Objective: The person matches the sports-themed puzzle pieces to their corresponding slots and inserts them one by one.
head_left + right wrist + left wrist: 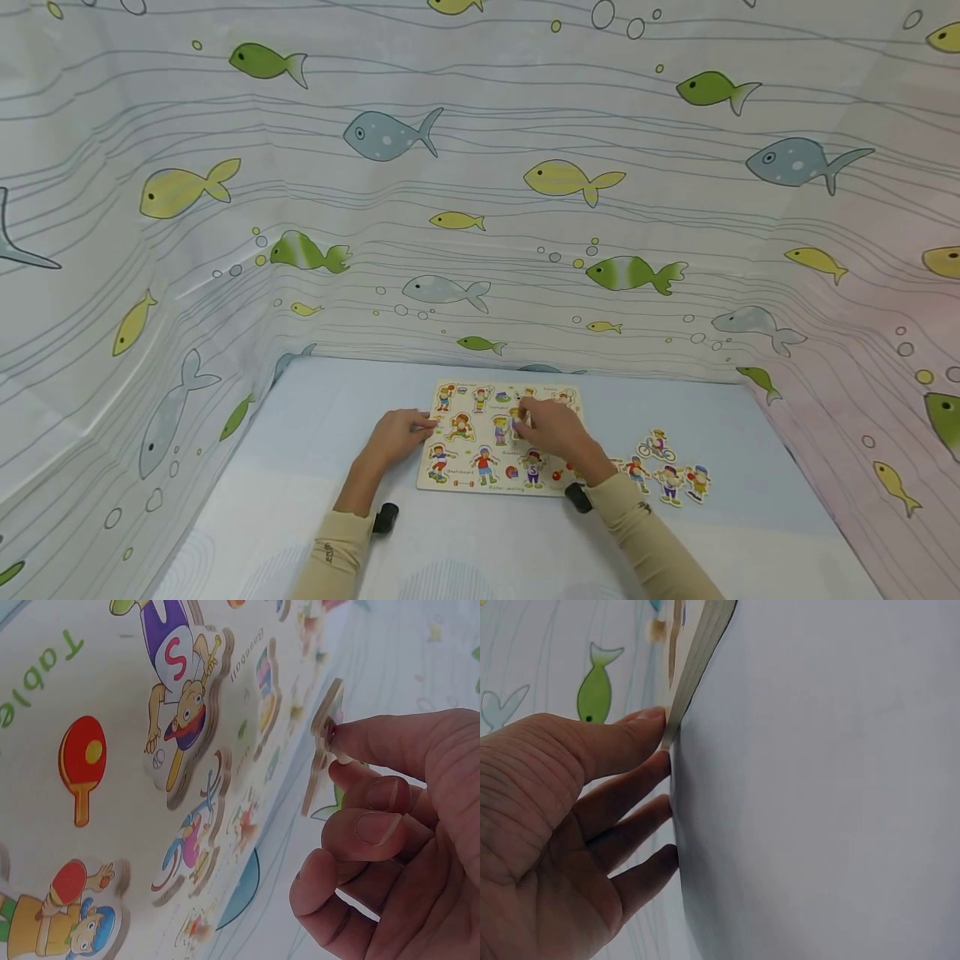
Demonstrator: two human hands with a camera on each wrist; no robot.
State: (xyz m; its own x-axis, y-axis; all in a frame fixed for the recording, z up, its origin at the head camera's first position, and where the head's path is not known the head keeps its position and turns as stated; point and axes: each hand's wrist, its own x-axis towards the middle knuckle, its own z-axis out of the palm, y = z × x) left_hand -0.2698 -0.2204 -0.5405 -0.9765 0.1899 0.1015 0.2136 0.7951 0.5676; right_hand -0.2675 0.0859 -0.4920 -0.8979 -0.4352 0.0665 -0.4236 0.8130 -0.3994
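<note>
A pale wooden puzzle board with printed sports figures lies on the table. My left hand is at its left edge. In the left wrist view the left thumb touches the board's edge, while the fairly straight fingertips rest on the table beside it. Over the upper right part of the board, my right hand pinches a puzzle piece between thumb and index finger. That piece appears nearly edge-on, apart from the board, its picture mostly hidden. A baseball figure piece sits in the board.
Several loose figure pieces lie right of the board, among them a cyclist and a figure in purple trousers. The right forearm partly covers others. A fish-patterned sheet encloses the pale table at the back and sides.
</note>
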